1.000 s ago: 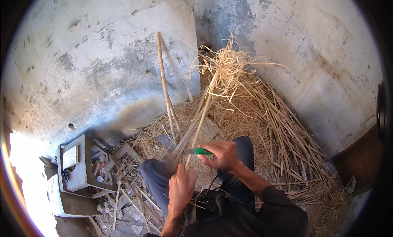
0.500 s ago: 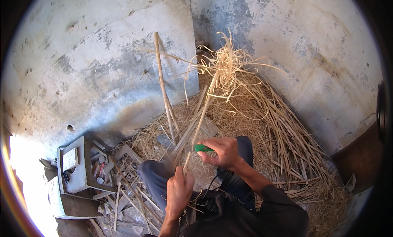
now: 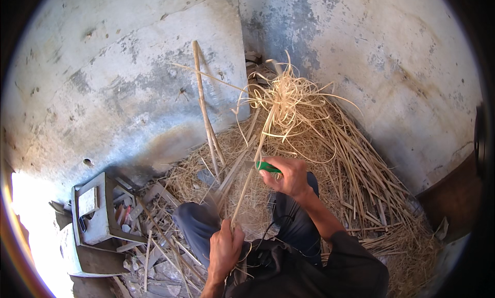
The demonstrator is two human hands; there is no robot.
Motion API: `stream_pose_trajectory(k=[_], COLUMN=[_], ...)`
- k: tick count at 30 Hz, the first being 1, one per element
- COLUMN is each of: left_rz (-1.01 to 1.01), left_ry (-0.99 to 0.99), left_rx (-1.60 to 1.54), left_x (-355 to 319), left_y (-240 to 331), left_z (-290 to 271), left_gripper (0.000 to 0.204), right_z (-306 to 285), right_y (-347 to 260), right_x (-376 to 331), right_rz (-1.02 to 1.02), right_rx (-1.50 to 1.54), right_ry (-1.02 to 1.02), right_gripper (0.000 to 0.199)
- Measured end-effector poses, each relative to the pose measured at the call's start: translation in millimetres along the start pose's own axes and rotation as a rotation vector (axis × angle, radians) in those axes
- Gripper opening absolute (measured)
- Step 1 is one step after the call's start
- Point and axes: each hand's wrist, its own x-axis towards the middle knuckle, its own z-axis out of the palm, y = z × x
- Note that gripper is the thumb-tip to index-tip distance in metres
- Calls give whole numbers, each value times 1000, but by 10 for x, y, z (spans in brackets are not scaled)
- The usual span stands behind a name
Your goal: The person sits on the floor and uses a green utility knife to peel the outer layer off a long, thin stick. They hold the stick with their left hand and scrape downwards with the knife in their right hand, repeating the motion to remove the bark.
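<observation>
Left hand (image 3: 226,246) closed round pale cane (image 3: 242,198) — right hand (image 3: 290,176) wrapped round green-handled knife (image 3: 268,167).

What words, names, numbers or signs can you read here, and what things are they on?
None that can be read.
Green-handled knife in the right hand: no lettering I can make out.
Pale square on the grey box: too small to tell if it has writing.
Walls: only stains and worn patches.

Downward fisheye view from head-height
</observation>
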Motion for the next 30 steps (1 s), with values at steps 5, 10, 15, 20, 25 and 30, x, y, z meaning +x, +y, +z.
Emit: stream_pose_trajectory(k=[5,10,15,20,25,30], left_rz=[-49,-67,-77,-92,-104,-244], left_ry=[-63,-122,-131,-148,-110,-284], left_rx=[3,-4,-28,-81,-259,-795], left_x=[-58,-215,-248,-193,13,209], left_y=[-106,-228,-364,-358,-405,-508], left_z=[-22,29,41,42,150,105], left_gripper=[24,25,28,27,25,29], right_z=[30,-94,-56,-64,-22,58], right_y=[371,1078,1075,900,241,-222], right_x=[44,120,18,-137,-225,-340], right_rz=[56,309,207,451,338,140], right_rx=[-119,-374,-193,-87,84,169], right_ry=[-2,-78,53,-33,-75,-119], right_gripper=[30,41,41,40,34,33])
